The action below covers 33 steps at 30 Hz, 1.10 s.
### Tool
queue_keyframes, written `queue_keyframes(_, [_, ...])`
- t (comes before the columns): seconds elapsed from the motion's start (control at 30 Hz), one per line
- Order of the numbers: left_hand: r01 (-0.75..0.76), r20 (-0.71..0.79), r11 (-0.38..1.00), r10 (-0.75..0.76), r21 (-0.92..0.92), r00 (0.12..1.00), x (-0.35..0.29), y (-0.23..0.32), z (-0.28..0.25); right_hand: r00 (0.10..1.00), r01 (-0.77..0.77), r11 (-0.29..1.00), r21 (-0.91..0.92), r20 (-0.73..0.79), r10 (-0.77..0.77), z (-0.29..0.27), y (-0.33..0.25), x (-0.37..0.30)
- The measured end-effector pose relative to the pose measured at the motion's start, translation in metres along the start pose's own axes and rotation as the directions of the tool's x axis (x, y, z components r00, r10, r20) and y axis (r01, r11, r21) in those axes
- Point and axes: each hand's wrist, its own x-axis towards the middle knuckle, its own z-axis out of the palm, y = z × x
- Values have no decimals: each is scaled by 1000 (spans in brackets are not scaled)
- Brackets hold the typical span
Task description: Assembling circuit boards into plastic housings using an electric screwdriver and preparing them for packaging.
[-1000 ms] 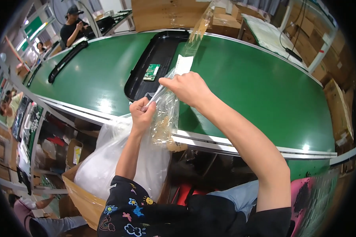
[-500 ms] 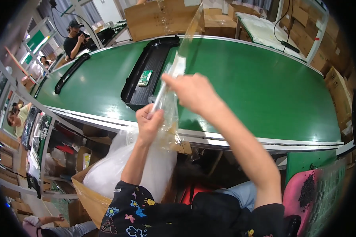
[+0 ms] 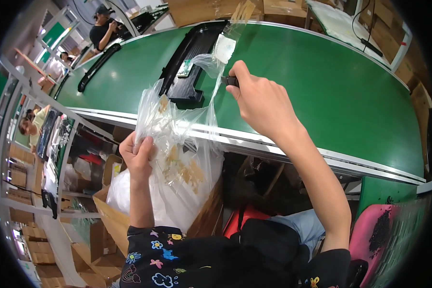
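My left hand (image 3: 138,152) is closed on the gathered edge of a clear plastic bag (image 3: 175,127), which has strips of brown tape on it. The bag stretches up from the box below, across the edge of the green worktop, to a white label (image 3: 224,49) and more tape. My right hand (image 3: 260,98) grips a black-handled utility knife (image 3: 231,81), its front end against the taut plastic below the label. Behind the plastic, a long black plastic housing (image 3: 204,41) lies on the worktop. A small green circuit board (image 3: 185,68) rests in it, partly covered by film.
The green worktop (image 3: 321,105) has a pale metal rail along its near edge. Below stands a cardboard box (image 3: 111,211) filled with white plastic. A narrow black part (image 3: 98,67) lies at the left. A pink chair (image 3: 377,235) is at my right; a person (image 3: 103,29) sits far left.
My left hand has moved left and down, spreading the bag wide. My right hand has moved slightly up and right, and the black handle now shows. The view has shifted.
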Motion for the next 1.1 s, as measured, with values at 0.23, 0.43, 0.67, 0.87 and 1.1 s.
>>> queue_keyframes(0.23, [-38,-67,987,49,155,997,-55,40,-42,993,13,983,181,-119,8,47,-7,-50])
queue_keyframes(0.43, [-342,150,939,334,30,930,-106,43,-122,970,182,957,227,-201,-137,87,-21,-58])
queue_keyframes(0.67, [-36,188,742,-121,669,975,-38,-23,-6,991,-30,971,235,-117,58,107,-4,-78])
queue_keyframes(0.87, [-289,207,346,255,893,944,24,-124,68,975,-52,944,324,-189,118,87,5,-79])
queue_keyframes(1.1, [51,172,944,-112,327,979,2,-98,105,971,39,962,272,-236,27,85,10,-68])
